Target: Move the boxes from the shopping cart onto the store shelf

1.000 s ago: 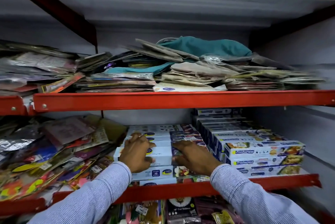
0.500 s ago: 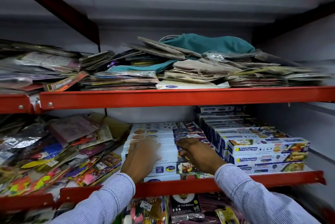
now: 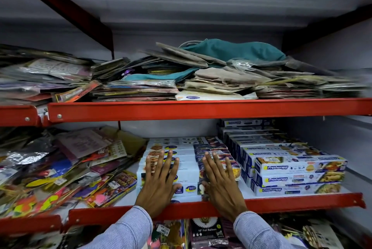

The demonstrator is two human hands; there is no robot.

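Both hands have flattened out since half a second ago: fingers were curled over the stack, now they lie spread and straight on top of it. Left hand [image 3: 160,185] rests palm-down on the white left half of the cling-film boxes [image 3: 187,172], thumb hooked over the front face near the "30" label. Right hand [image 3: 220,184] lies palm-down on the printed food-photo end of the same stack, thumb also on the front face. Neither one grips anything; fingers splayed, palms pressing flat, the two held apart with a strip of bare box top between them.

I see the boxes sitting on the lower shelf [image 3: 302,201], stacked a few high and running back in rows toward the rear wall. They are long, narrow cardboard cartons, glossy, white with blue logos and colour photos at one end.

Just beside them on the right stands a taller stack of Freshwrapp boxes [image 3: 298,176], same long carton shape, white and blue with yellow trim, the two stacks nearly touching.

Left of the hands lies a loose heap of foil packets [image 3: 60,170], shiny crinkled plastic in mixed bright colours, tilted and overlapping.

Shelf lips are red painted metal with bolt heads. On the upper shelf [image 3: 201,108] I see flat wrapped packs piled unevenly, with teal fabric bags [image 3: 231,50] and beige cloth pieces on top. Shopping cart is out of view.
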